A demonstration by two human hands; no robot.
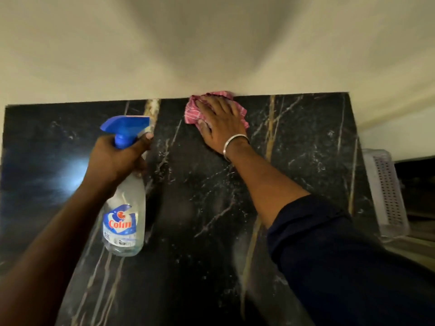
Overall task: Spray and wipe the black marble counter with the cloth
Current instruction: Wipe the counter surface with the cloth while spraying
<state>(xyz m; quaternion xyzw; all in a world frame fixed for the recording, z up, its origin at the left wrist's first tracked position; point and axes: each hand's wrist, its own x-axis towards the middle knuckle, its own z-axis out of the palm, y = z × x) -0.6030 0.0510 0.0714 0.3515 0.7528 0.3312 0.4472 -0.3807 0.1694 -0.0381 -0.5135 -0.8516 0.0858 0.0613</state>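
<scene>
Cream wall (211, 43) fills the field from 10 to 2 o'clock. Black marble counter (200, 208), veined gold and white, spans the centre and 6 o'clock, and its far edge meets the wall. Clear plastic spray bottle (126, 208) with a blue trigger head is held over the counter at 8 o'clock, its neck gripped in the curled fingers of the left hand (115, 156). White perforated plastic basket (386, 191) stands beside the counter at 3 o'clock. Right hand (221, 123), fingers straight and spread, presses the crumpled pink striped cloth (191, 111) onto the counter just above centre, against the wall. Silver metal bangle (231, 143) circles the right wrist.
</scene>
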